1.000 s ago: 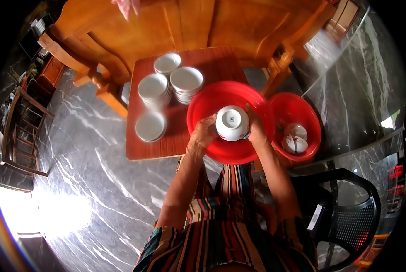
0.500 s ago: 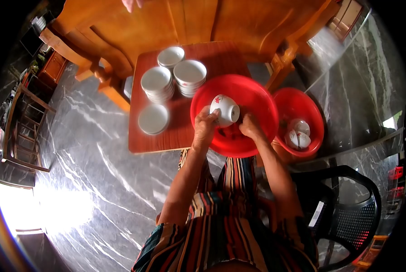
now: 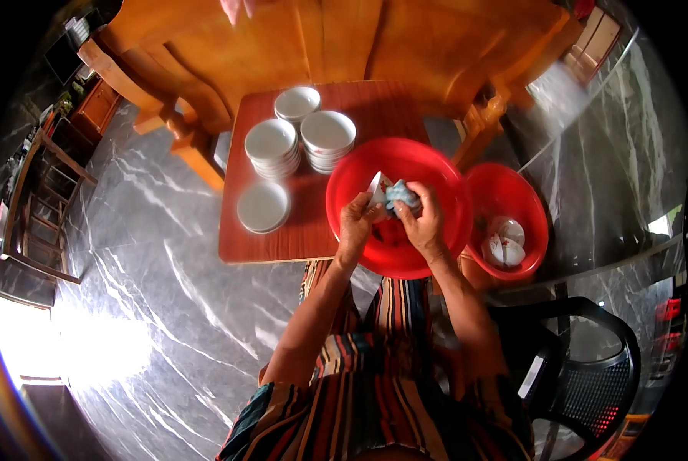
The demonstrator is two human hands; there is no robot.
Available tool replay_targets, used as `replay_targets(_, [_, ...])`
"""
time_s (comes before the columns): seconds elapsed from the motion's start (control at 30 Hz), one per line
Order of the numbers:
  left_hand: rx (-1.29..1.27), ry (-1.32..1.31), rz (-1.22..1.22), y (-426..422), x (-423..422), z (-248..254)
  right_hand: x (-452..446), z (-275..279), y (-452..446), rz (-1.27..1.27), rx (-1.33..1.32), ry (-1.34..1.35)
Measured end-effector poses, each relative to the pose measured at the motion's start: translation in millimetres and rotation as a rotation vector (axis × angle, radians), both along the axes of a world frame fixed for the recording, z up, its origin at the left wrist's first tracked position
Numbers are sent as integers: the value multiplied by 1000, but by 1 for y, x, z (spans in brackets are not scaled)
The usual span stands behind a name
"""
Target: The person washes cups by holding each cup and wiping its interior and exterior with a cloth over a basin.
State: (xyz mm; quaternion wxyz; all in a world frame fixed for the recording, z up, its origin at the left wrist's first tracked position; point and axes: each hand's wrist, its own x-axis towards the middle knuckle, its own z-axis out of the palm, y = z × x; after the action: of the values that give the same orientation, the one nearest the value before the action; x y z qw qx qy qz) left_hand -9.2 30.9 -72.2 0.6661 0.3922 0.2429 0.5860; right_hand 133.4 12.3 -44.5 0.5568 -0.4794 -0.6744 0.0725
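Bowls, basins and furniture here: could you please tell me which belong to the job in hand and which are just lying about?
In the job:
- held bowl
- cloth
- big basin
- small basin, its bowls
- table bowls
- table

Apparently just about:
- bench
- black chair
- wooden chair

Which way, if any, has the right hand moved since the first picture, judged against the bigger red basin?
Yes: against the bigger red basin, the right hand has shifted left, from near its right side towards its middle.
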Motion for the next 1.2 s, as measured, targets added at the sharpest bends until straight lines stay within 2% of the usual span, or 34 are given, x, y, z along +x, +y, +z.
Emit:
replay_targets(0.07, [31, -12, -85, 6, -3, -17, -7, 7, -3, 38, 122, -275])
replay_targets(0.1, [82, 230, 15, 1, -1, -7, -11, 13, -4, 69, 148, -379])
replay_targets(0.17, [298, 469, 178, 1, 3, -4, -13, 18, -2, 41, 153, -428])
replay_targets(0.2, [300, 468, 175, 2, 3, -1, -12, 19, 0, 8, 160, -479])
replay_targets(0.27, [304, 466, 72, 2, -2, 4, -8, 15, 6, 1, 166, -430])
replay_targets(0.33, [279, 465, 1, -1, -7, 10, -2, 8, 9, 5, 50, -181])
replay_targets(0.4, [-27, 234, -123, -6, -9, 18, 10, -7, 13, -31, -22, -80])
replay_targets(0.43, [32, 58, -161, -2, -9, 12, 19, -16, 17, -3, -183, 26])
replay_targets(0.47, [134, 160, -74, -4, -9, 4, 24, -26, 21, 18, -241, 79])
replay_targets(0.53, [131, 159, -76, -8, -12, 18, 34, -42, 30, 52, -353, 190])
replay_targets(0.57, [-26, 84, -154, -10, -14, 27, 38, -51, 34, 62, -312, 243])
replay_targets(0.63, [8, 16, -125, -7, -10, 19, 50, -79, 36, 64, -277, 295])
replay_targets(0.7, [0, 20, -137, -1, -12, 7, 73, -114, 43, 190, -460, 211])
replay_targets(0.77, [5, 69, -118, -1, -12, 8, 75, -119, 47, 252, -544, 172])
replay_targets(0.8, [10, 72, -123, -1, -11, 16, 66, -115, 48, 201, -518, 407])
replay_targets(0.87, [4, 119, -90, -10, -10, 26, 56, -111, 40, 142, -499, 650])
replay_targets(1.0, [16, 89, -106, -9, -8, 25, 48, -70, 31, 203, -419, 485])
replay_targets(1.07, [26, 168, -88, -12, -9, 30, 36, -42, 23, 252, -385, 423])
replay_targets(1.13, [38, 202, -73, -11, -9, 25, 17, -6, 11, 276, -580, 708])
replay_targets(1.17, [56, 232, -60, -10, -9, 21, 19, -10, 14, 284, -572, 600])
replay_targets(1.2, [49, 234, -61, -9, -8, 16, 17, -8, 14, 283, -578, 603])
